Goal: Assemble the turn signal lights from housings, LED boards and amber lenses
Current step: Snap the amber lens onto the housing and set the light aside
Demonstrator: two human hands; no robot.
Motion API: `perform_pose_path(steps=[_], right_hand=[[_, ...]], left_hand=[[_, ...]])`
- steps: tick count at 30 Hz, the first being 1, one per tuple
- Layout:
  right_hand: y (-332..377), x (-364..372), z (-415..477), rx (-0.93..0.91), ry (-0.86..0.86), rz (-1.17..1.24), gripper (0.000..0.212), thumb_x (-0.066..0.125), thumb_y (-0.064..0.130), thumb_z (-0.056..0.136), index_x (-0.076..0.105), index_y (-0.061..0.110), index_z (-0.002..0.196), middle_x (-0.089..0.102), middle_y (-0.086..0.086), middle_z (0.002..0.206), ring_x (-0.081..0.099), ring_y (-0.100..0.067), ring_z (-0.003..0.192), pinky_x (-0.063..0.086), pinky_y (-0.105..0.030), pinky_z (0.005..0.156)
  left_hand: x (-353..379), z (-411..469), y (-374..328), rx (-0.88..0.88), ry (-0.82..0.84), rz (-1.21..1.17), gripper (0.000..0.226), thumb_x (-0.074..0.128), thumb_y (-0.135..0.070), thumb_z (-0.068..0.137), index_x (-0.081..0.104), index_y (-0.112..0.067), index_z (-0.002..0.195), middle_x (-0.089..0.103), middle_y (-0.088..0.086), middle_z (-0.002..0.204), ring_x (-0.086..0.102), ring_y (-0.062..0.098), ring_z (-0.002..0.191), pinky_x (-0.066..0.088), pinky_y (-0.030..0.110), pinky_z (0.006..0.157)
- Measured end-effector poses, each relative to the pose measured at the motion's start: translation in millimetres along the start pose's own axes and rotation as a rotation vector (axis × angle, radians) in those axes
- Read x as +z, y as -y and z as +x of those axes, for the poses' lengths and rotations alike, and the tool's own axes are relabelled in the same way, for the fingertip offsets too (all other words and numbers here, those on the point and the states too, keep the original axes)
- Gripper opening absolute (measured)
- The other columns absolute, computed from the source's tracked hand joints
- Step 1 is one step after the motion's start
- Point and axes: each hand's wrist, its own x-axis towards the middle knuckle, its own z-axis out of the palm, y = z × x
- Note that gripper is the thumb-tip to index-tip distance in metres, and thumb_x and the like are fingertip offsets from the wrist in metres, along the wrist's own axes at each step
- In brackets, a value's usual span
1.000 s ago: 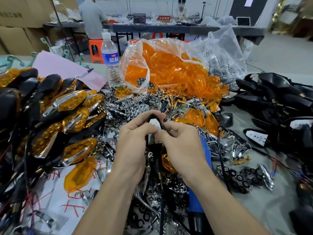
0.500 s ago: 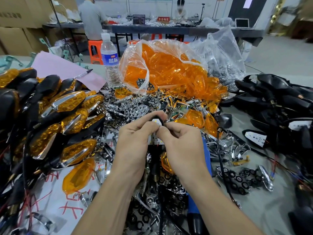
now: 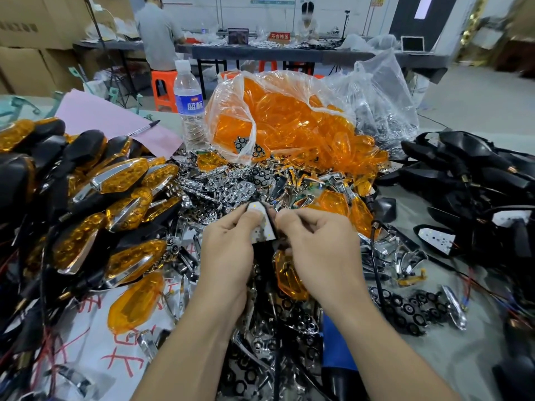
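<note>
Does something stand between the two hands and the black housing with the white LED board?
Nothing visible does. The left hand and the right hand hold the black housing directly, above the heap of chrome parts. The left thumb lies on the white LED board and the right fingers pinch the housing's edge.

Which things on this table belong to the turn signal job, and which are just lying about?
Job: LED board pinched by left hand and right hand; lens bag; housings; finished lights.
Lying about: bottle; pink paper; marker.
</note>
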Motion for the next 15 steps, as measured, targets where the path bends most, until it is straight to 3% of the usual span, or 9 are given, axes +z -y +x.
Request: perform_pose_path(steps=[2, 4, 6, 7, 10, 12, 15], right_hand=[[2, -10, 7, 0.002, -0.049, -0.032, 0.021, 0.064, 0.042, 0.096, 0.076, 0.033, 0.082, 0.074, 0.006, 0.071, 0.071, -0.017, 0.065, 0.061, -0.044, 0.068], [7, -16, 17, -0.006, -0.035, -0.106, 0.023, 0.066, 0.035, 0.096, 0.076, 0.033, 0.075, 0.074, 0.020, 0.073, 0.072, -0.006, 0.070, 0.059, -0.029, 0.063], [16, -13, 33, -0.013, 0.068, -0.237, 0.017, 0.065, 0.028, 0.097, 0.078, 0.032, 0.087, 0.073, 0.023, 0.073, 0.070, 0.002, 0.072, 0.047, -0.009, 0.052], [21, -6, 44, -0.037, 0.127, -0.345, 0.017, 0.063, 0.025, 0.098, 0.079, 0.028, 0.098, 0.075, 0.021, 0.079, 0.071, -0.001, 0.071, 0.045, -0.006, 0.049], [30, 26, 89, -0.153, 0.296, -0.678, 0.028, 0.058, 0.011, 0.100, 0.077, 0.024, 0.117, 0.077, 0.001, 0.113, 0.072, -0.014, 0.077, 0.062, -0.026, 0.066], [27, 52, 116, -0.217, 0.404, -0.870, 0.034, 0.059, 0.004, 0.099, 0.073, 0.022, 0.124, 0.071, -0.007, 0.127, 0.072, -0.024, 0.091, 0.064, -0.040, 0.080], [14, 79, 137, -0.331, 0.469, -1.066, 0.033, 0.061, 0.009, 0.099, 0.067, 0.020, 0.129, 0.068, -0.011, 0.128, 0.067, -0.027, 0.099, 0.058, -0.037, 0.075]], left_hand=[[-7, 5, -1, -0.029, -0.066, -0.007, 0.036, 0.057, -0.013, 0.102, 0.084, -0.022, 0.080, 0.080, 0.008, 0.087, 0.074, 0.021, 0.079, 0.060, 0.028, 0.064], [-15, 10, -1, -0.059, -0.116, -0.020, 0.032, 0.059, -0.014, 0.102, 0.084, -0.019, 0.082, 0.079, 0.010, 0.091, 0.074, 0.030, 0.091, 0.062, 0.040, 0.078], [-19, 12, -1, -0.092, -0.152, -0.026, 0.024, 0.062, -0.016, 0.100, 0.084, -0.013, 0.089, 0.078, 0.017, 0.102, 0.071, 0.042, 0.107, 0.058, 0.055, 0.095], [-19, 12, -1, -0.104, -0.164, -0.019, 0.021, 0.064, -0.019, 0.097, 0.083, -0.011, 0.093, 0.077, 0.019, 0.105, 0.068, 0.045, 0.110, 0.054, 0.059, 0.098], [-18, 14, 1, -0.137, -0.202, 0.005, 0.019, 0.069, -0.024, 0.092, 0.083, -0.013, 0.099, 0.077, 0.016, 0.108, 0.067, 0.043, 0.111, 0.051, 0.060, 0.100], [-20, 17, 4, -0.162, -0.227, -0.006, 0.017, 0.068, -0.020, 0.096, 0.084, -0.017, 0.093, 0.078, 0.011, 0.105, 0.069, 0.036, 0.104, 0.055, 0.052, 0.094], [-22, 22, 7, -0.181, -0.248, -0.005, 0.023, 0.068, -0.017, 0.096, 0.084, -0.020, 0.080, 0.077, 0.008, 0.092, 0.066, 0.033, 0.089, 0.054, 0.048, 0.081]])
